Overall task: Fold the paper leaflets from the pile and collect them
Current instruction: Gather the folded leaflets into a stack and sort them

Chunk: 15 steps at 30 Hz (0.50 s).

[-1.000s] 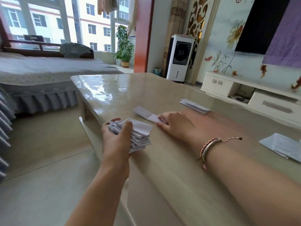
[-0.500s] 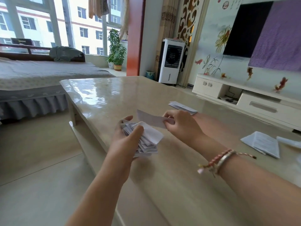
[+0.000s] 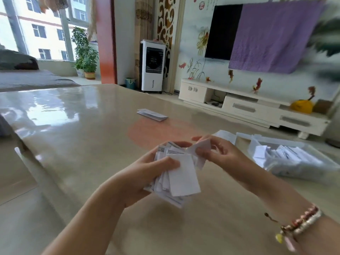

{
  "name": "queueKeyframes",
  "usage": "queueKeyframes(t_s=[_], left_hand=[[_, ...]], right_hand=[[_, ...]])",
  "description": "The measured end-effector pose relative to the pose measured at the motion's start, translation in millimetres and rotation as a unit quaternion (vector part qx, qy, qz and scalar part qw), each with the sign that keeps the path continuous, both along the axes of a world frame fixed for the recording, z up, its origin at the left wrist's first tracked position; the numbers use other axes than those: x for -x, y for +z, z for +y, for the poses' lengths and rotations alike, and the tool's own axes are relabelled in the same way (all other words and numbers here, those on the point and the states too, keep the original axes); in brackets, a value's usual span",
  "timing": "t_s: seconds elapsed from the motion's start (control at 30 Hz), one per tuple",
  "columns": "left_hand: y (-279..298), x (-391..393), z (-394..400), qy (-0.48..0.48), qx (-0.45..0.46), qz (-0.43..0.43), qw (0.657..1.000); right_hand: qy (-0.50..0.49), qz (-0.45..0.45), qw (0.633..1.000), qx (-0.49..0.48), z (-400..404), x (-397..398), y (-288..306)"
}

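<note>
Table [image 3: 92, 144]: L hand [image 3: 147, 173] grips folded stack [image 3: 180, 177], R hand [image 3: 220, 153] pinches leaflet [image 3: 200, 147].

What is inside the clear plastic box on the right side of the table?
The clear plastic box holds many white folded paper leaflets lying loosely. Its bottom and the lower leaflets are covered, so their number cannot be told.

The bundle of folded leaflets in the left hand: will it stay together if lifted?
Probably not tidily: the folded leaflets fan out unevenly under the left hand's grip, so loose ones may slip. Likely light and floppy, being thin paper.
</note>
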State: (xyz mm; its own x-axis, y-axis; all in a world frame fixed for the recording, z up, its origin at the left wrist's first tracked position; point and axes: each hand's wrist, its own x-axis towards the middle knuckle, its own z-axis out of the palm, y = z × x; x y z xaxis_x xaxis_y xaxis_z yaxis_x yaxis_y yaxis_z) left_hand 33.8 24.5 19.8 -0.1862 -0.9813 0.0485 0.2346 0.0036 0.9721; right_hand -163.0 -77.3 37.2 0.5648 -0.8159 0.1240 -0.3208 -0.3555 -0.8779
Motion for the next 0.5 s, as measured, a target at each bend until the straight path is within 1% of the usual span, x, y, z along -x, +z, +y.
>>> queueKeyframes(t_s=[0.07,0.13,0.17,0.23,0.3,0.37,0.4,0.43,0.5], left_hand=[[-0.7,12.2,-9.3,-0.006,0.003,0.007,1.000],[1.4,17.9,-16.7,-0.012,-0.002,-0.001,1.000],[2.9,21.3,-20.9,-0.015,-0.005,-0.014,1.000],[5.6,28.9,-29.2,-0.002,-0.014,-0.051,0.999],[6.9,34.5,-36.5,0.036,-0.025,-0.099,0.994],[7.8,38.0,-41.8,0.075,-0.040,-0.166,0.982],[8.8,39.2,-44.3,0.088,-0.047,-0.197,0.975],[10.7,40.5,-46.3,0.096,-0.053,-0.222,0.969],[14.8,42.5,-50.7,0.099,-0.049,-0.268,0.957]], right_hand=[[0.024,-0.030,0.997,-0.071,-4.7,8.1,-0.9],[0.051,-0.093,0.982,-0.158,-9.0,11.5,-1.9],[0.047,-0.119,0.976,-0.175,-11.2,14.5,-2.5],[-0.008,-0.166,0.972,-0.166,-18.2,23.0,-0.2],[-0.057,-0.228,0.959,-0.156,-24.3,34.0,7.2],[-0.036,-0.278,0.947,-0.155,-24.6,45.7,16.4],[-0.008,-0.279,0.948,-0.150,-20.8,48.4,20.0],[0.016,-0.255,0.957,-0.139,-15.5,47.9,21.0],[0.047,-0.159,0.982,-0.090,-5.2,41.2,18.1]])
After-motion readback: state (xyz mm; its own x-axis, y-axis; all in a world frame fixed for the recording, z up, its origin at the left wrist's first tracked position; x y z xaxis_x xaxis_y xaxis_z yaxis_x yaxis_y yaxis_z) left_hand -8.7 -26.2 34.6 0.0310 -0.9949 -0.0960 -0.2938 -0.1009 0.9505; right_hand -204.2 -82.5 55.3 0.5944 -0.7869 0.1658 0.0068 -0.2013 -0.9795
